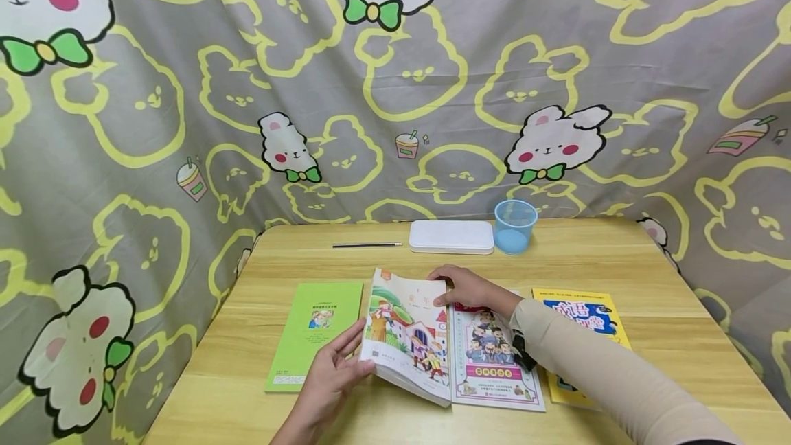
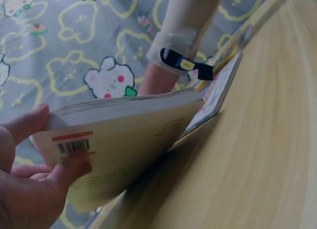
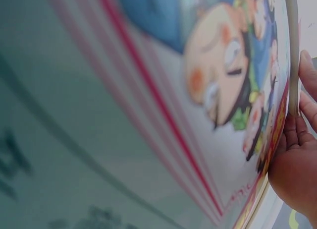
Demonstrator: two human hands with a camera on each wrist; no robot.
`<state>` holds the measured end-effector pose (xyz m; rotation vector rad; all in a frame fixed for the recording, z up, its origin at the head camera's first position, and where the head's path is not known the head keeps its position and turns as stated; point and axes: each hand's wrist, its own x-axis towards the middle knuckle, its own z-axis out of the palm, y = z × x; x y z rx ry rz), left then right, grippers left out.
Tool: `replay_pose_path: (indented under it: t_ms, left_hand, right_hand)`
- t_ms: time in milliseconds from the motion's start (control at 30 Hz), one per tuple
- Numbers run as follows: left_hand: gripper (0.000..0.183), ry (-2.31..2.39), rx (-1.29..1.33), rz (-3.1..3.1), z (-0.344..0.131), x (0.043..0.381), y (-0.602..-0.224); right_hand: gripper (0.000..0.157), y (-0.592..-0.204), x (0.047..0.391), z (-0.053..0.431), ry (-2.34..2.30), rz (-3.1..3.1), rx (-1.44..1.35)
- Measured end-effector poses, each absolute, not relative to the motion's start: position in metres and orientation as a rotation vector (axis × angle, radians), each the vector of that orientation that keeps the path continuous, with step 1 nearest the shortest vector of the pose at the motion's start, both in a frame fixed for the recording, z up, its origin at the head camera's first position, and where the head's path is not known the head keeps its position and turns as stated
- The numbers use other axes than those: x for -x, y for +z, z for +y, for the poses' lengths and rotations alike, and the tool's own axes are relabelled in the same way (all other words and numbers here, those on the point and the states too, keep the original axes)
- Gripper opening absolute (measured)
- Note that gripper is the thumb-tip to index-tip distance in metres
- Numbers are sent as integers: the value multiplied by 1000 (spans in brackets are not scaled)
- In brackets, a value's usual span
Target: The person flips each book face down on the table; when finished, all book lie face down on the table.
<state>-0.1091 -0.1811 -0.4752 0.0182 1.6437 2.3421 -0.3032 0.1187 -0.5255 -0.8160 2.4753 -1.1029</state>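
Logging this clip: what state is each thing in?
Storybook: closed, tilted, in both hands
Left hand: gripping the storybook's left edge
Right hand: gripping its top right corner
Green book: closed, flat
Pink-bordered book: closed, flat, partly hidden
Yellow book: closed, flat, partly hidden
White case: closed
Blue cup: upright
Pen or pencil: lying flat

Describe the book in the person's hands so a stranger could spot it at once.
Start at the table, in front of the white case. Between the green book at left and the pink-bordered book at right is the thick book, held by the left hand and right hand. Unlike its neighbours, it is tilted and shows a house on its cover.
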Motion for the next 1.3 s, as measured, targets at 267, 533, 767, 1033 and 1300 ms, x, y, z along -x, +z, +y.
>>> replay_pose_path:
  t_ms: [267,533,767,1033,1300]
  left_hand:
    - [88,2351,-17,1624,-182,107,-473]
    - [88,2337,-27,1656,-184,106,-470]
    - [86,2302,-53,1749,-183,104,-465]
    - [84,2286,-72,1802,-179,101,-459]
    - [83,2277,-112,1828,-177,100,-456]
  right_hand:
    - [47,-524,301,119,-1098,2503,807]
    - [47,-519,297,118,-1113,2499,828]
    - [48,-516,297,113,-1087,2526,860]
    - [49,-506,293,97,-1021,2590,886]
    - [64,-495,289,84,-1012,2608,893]
